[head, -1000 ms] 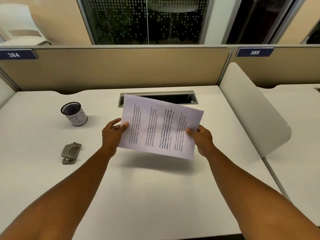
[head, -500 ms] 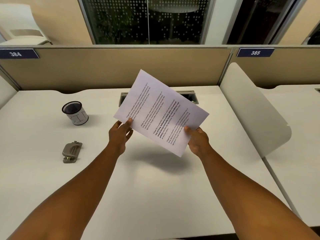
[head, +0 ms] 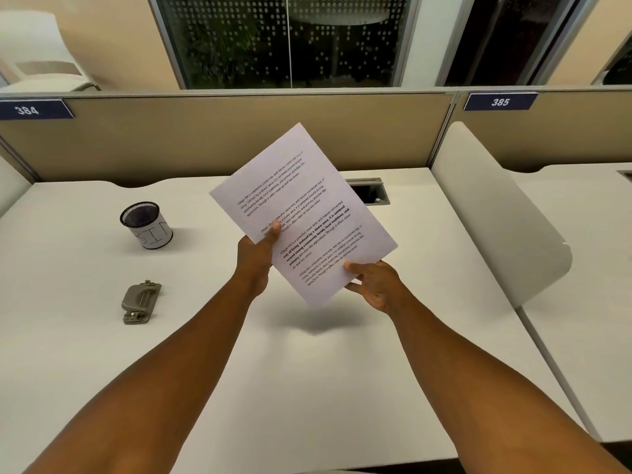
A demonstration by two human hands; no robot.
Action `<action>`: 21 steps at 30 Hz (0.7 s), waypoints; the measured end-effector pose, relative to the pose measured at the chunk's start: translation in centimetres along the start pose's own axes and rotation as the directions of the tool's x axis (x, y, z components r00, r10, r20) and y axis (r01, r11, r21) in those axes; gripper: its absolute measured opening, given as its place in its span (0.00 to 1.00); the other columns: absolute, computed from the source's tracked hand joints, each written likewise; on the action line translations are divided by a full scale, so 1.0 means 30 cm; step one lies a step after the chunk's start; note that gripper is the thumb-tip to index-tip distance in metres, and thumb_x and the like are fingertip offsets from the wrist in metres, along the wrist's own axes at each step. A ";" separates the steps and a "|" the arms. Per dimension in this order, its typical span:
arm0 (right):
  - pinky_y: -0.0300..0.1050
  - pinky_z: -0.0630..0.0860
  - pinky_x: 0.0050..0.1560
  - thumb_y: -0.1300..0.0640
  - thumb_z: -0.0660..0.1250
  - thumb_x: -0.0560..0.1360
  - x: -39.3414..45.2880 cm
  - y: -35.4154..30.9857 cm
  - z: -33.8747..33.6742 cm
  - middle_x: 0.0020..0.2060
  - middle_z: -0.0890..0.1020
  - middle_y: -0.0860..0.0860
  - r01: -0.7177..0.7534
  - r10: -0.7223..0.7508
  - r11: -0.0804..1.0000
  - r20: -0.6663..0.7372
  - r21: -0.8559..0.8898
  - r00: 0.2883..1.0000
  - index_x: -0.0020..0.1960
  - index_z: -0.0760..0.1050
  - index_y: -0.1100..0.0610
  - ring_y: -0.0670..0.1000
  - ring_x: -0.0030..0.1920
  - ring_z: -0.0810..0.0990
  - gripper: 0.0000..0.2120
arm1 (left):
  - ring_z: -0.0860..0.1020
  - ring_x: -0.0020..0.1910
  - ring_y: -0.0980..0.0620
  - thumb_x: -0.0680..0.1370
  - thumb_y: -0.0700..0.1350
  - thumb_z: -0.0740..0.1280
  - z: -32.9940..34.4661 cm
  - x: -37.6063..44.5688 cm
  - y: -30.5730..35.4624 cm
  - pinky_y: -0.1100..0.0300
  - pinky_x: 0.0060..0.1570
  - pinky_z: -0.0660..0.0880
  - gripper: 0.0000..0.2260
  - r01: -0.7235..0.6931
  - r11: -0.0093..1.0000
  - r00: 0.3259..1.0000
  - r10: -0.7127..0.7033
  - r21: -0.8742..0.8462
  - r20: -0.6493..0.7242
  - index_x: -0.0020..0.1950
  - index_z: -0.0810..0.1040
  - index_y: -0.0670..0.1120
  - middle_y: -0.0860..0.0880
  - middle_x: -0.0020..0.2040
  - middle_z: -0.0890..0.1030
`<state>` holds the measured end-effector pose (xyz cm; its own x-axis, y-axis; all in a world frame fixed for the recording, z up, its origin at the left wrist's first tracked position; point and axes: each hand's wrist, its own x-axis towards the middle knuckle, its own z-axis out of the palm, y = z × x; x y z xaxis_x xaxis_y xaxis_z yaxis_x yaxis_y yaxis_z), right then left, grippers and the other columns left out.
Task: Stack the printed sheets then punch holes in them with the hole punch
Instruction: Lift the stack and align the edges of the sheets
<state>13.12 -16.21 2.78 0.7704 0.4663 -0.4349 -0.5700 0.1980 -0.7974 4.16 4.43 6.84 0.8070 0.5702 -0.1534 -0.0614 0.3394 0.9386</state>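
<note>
Both hands hold the printed sheets (head: 304, 213) in the air above the middle of the white tabletop (head: 307, 388), tilted so that one corner points down toward the surface and the opposite corner rises toward the far partition. The left hand (head: 254, 261) pinches the left edge, its thumb closed over the printed face and its fingers hidden behind the paper; the right hand (head: 374, 285) pinches the near-right edge the same way, thumb on top and fingers curled underneath. How many sheets are in the bundle cannot be told, since the edges read as one. The hole punch (head: 140, 302) lies flat on the tabletop well to the left, apart from both hands and not yet touched, and the mesh pen cup (head: 146, 224) stands beyond it, farther back. The step in hand looks like the squaring of the stack: the sheets are gathered and lifted but not yet aligned against the surface. The next move probably calls for turning an edge down and tapping it on the tabletop so the sheets sit flush, then keeping one hand pinched on them while the other reaches left for the hole punch, so the edges do not slip out of line before they enter its slot.
</note>
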 end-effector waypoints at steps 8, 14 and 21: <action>0.50 0.81 0.47 0.70 0.70 0.71 -0.002 -0.004 -0.082 0.50 0.82 0.55 -0.003 -0.003 0.998 -0.109 -0.061 0.994 0.54 0.76 0.57 0.56 0.50 0.81 0.15 | 0.86 0.47 0.50 0.78 0.46 0.71 -0.049 0.043 0.011 0.51 0.43 0.84 0.07 -0.025 0.986 1.000 0.024 0.163 0.013 0.55 0.79 0.53 0.53 0.50 0.86; 0.47 0.78 0.43 0.66 0.73 0.71 0.009 -0.015 -0.107 0.45 0.83 0.51 0.006 -0.025 0.991 -0.134 -0.135 0.991 0.48 0.78 0.54 0.54 0.45 0.81 0.11 | 0.86 0.45 0.48 0.77 0.47 0.71 -0.096 0.065 -0.003 0.52 0.38 0.83 0.08 0.002 0.960 0.997 -0.024 0.282 0.077 0.56 0.80 0.51 0.52 0.49 0.87; 0.48 0.78 0.47 0.62 0.75 0.69 0.024 -0.034 -0.096 0.47 0.85 0.52 -0.005 -0.016 0.973 -0.089 -0.230 0.996 0.51 0.78 0.54 0.53 0.45 0.84 0.13 | 0.86 0.46 0.46 0.77 0.47 0.72 -0.094 0.078 -0.031 0.48 0.44 0.84 0.10 0.049 0.929 0.986 -0.103 0.366 0.132 0.57 0.81 0.47 0.49 0.50 0.87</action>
<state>15.08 -18.57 2.08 0.8016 0.3843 -0.4580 -0.4932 -0.0079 -0.8699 4.44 7.54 4.73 0.8794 0.4285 -0.2075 0.1970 0.0694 0.9780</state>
